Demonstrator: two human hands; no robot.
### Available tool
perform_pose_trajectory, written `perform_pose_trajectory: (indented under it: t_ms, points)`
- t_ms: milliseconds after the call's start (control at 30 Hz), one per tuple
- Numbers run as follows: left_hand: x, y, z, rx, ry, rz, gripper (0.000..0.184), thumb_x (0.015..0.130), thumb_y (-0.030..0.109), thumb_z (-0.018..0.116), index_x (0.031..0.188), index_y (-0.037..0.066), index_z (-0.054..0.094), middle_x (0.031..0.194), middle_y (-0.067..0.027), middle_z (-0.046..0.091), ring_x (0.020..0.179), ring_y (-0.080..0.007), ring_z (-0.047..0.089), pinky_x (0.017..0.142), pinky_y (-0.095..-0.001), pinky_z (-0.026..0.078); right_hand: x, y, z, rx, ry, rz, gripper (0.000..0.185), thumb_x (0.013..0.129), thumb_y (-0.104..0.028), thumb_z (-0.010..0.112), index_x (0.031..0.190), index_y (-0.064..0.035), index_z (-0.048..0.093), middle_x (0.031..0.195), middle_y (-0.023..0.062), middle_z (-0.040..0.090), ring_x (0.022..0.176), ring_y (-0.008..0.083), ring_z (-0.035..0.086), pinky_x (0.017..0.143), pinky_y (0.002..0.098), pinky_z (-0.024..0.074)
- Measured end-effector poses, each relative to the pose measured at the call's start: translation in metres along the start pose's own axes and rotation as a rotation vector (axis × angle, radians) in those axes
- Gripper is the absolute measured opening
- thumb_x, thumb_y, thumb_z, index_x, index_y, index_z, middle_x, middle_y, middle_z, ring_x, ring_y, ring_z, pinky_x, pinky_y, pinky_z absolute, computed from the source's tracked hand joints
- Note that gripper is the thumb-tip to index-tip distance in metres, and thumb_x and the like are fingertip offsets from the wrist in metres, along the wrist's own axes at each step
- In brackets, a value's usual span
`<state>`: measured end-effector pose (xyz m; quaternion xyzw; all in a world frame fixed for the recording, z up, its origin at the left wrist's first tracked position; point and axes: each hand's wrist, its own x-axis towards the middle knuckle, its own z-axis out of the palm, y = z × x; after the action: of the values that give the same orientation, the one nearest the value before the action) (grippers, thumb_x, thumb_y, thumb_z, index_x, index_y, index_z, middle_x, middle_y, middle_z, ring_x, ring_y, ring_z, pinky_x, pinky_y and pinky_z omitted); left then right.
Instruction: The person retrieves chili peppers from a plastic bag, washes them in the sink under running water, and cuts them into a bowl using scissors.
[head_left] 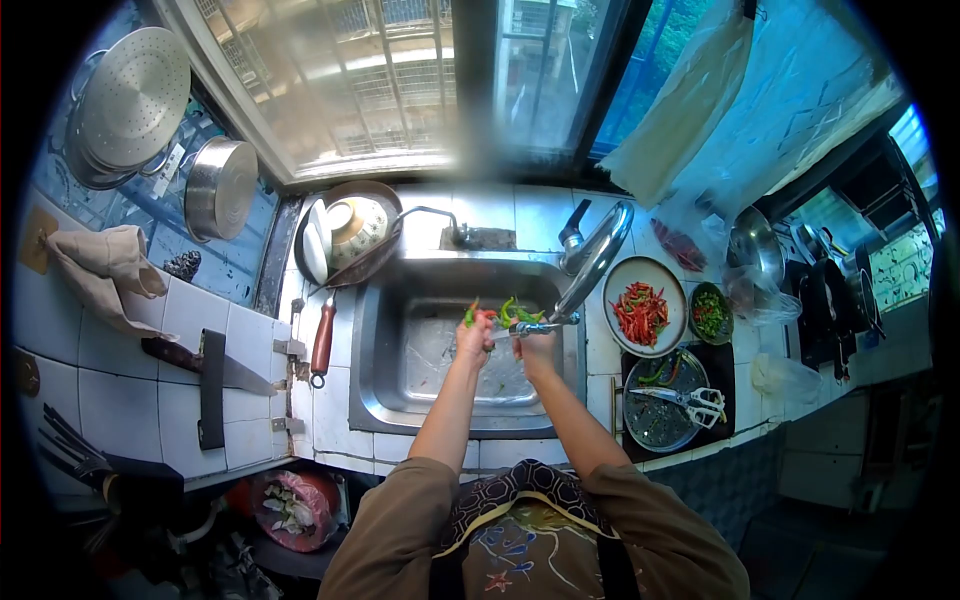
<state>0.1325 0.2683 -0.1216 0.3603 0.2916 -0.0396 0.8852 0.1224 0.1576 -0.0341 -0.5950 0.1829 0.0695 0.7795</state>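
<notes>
the white-tiled table carries a plate of red peppers, a small bowl of chopped green peppers, and a round tray with scissors across it. a pan holding bowls sits beside the sink.

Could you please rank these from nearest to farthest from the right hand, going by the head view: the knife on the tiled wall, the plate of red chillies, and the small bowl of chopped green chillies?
1. Plate of red chillies: just right of the sink.
2. Small bowl of chopped green chillies: right of that plate.
3. Knife: far left, on the wall.
</notes>
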Motion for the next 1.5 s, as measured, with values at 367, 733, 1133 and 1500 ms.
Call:
perform_pose_trajectory:
  t_ms: [367,733,1133,1500]
  points:
    - [-0.013,-0.012,0.025,0.053,-0.21,0.063,0.025,0.084,0.018,0.046,0.103,0.002,0.046,0.085,-0.0131,0.056,0.068,-0.0211,0.057,0.046,-0.0299,0.047,-0.003,0.005,-0.027,0.055,-0.088,0.07,0.012,0.069,-0.003,0.055,0.076,-0.0044,0.046,0.062,0.0046,0.053,0.04,0.0074,0.043,0.032,0.0204,0.0332]
    - [-0.022,-0.01,-0.006,-0.25,-0.01,0.102,0.03,0.086,0.032,0.041,0.098,0.006,0.049,0.089,-0.0057,0.054,0.082,-0.0158,0.053,0.071,-0.0286,0.045,0.005,0.033,0.038,-0.884,-0.192,-0.47,0.032,0.081,-0.035,0.043,0.084,-0.0034,0.044,0.079,0.0197,0.053,0.079,0.0378,0.051,0.067,0.0452,0.0395]
    - [-0.006,-0.033,0.045,-0.274,-0.002,-0.04,0.027,0.086,0.028,0.042,0.098,0.005,0.05,0.091,-0.0086,0.055,0.086,-0.0195,0.053,0.078,-0.0324,0.043,0.016,-0.012,-0.004,-0.955,-0.039,-0.499,0.033,0.075,-0.035,0.048,0.075,-0.0032,0.055,0.073,0.0202,0.055,0.072,0.0375,0.053,0.064,0.0457,0.0398]
    - [-0.038,-0.012,0.035,-0.266,-0.245,0.005,0.024,0.085,0.028,0.044,0.098,0.008,0.047,0.098,-0.0074,0.052,0.094,-0.0215,0.05,0.083,-0.0344,0.041,0.021,0.031,0.011,-0.767,0.108,-0.307,0.023,0.075,-0.029,0.046,0.083,-0.0083,0.052,0.079,0.0173,0.055,0.077,0.0361,0.053,0.067,0.0434,0.0401]
